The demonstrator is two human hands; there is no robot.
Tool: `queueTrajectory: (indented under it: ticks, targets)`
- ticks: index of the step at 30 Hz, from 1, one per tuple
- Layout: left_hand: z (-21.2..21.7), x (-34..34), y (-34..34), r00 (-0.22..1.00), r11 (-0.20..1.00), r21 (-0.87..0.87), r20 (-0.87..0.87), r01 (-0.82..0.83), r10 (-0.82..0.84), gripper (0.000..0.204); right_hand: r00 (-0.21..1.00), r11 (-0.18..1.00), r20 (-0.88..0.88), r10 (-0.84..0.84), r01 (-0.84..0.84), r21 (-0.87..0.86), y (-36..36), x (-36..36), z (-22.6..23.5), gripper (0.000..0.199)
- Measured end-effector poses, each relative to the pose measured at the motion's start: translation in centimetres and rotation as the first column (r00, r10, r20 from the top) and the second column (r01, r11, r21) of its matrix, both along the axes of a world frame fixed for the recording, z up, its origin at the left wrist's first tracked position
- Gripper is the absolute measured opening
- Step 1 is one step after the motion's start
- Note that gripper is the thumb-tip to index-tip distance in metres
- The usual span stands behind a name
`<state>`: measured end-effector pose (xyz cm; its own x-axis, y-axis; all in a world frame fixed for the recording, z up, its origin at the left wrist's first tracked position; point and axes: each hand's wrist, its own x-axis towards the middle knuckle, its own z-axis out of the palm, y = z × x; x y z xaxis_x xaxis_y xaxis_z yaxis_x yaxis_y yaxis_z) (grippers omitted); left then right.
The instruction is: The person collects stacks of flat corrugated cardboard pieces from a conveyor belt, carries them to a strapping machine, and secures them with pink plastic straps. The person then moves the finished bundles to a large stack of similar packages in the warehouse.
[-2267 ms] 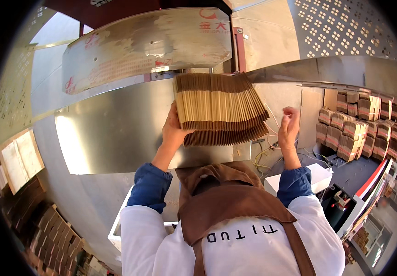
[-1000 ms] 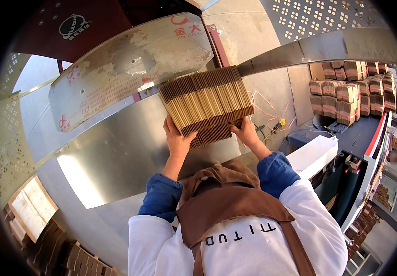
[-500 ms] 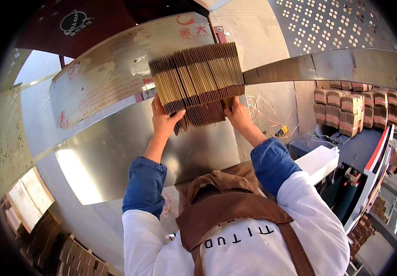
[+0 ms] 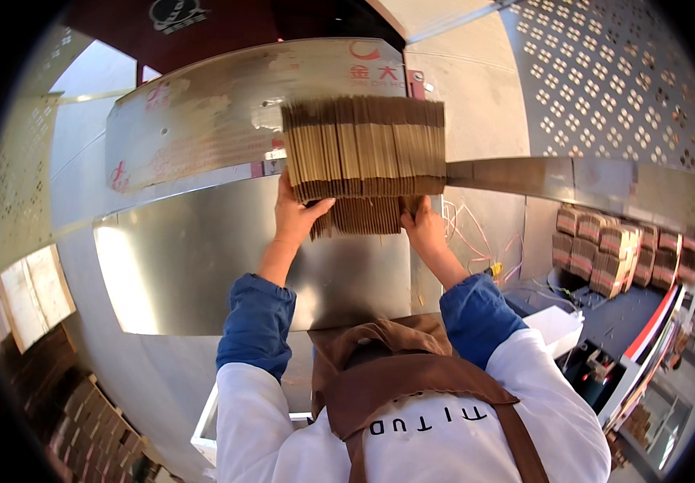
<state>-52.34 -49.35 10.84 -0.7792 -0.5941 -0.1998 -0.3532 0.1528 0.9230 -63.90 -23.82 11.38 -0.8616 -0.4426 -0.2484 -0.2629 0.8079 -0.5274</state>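
Between my hands is a thick stack of folded brown cardboard pieces (image 4: 367, 149), standing on edge and pressed side by side. My left hand (image 4: 295, 216) grips its lower left corner, thumb along the near side. At the lower right, my right hand (image 4: 424, 225) holds the other end with bent fingers. The fingers behind and under the stack are hidden. Beneath the stack's near side lies a shiny metal plate (image 4: 226, 249).
A worn, printed board (image 4: 210, 121) slopes behind the stack. From the stack's right side runs a metal rail (image 4: 540, 177). Bundled cardboard stacks (image 4: 597, 245) sit on a dark surface at the right, near a white tray (image 4: 555, 328). A perforated panel (image 4: 605, 88) stands at upper right.
The stack has levelled out from its tilt and sits slightly lower and farther right in view. Both hands keep their hold. The whole view has also shifted.
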Motion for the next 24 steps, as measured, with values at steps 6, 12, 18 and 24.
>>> queueTrajectory:
  ticks: [6, 12, 18, 24]
  targets:
    - [1.9, -0.3, 0.0, 0.997, 0.996, -0.087, -0.070, 0.025, -0.031, 0.092, 0.999, 0.999, -0.029, 0.042, -0.042, -0.017, -0.1, 0.1, 0.4, 0.044]
    - [1.4, -0.7, -0.9, 0.992, 0.991, -0.083, -0.061, 0.104, -0.109, 0.093, 0.997, 0.997, -0.049, 0.057, -0.059, -0.046, 0.0, 0.4, 0.3, 0.042]
    - [1.0, -0.6, -0.9, 0.989, 0.993, -0.047, -0.094, 0.108, -0.112, 0.094, 0.995, 0.992, -0.059, 0.075, -0.081, -0.094, 0.2, 0.4, 0.6, 0.041]
    - [1.1, -0.8, -1.0, 0.992, 0.994, -0.050, -0.070, 0.102, -0.105, 0.095, 0.995, 0.998, -0.080, 0.058, -0.060, -0.033, 0.1, 0.3, 0.7, 0.039]
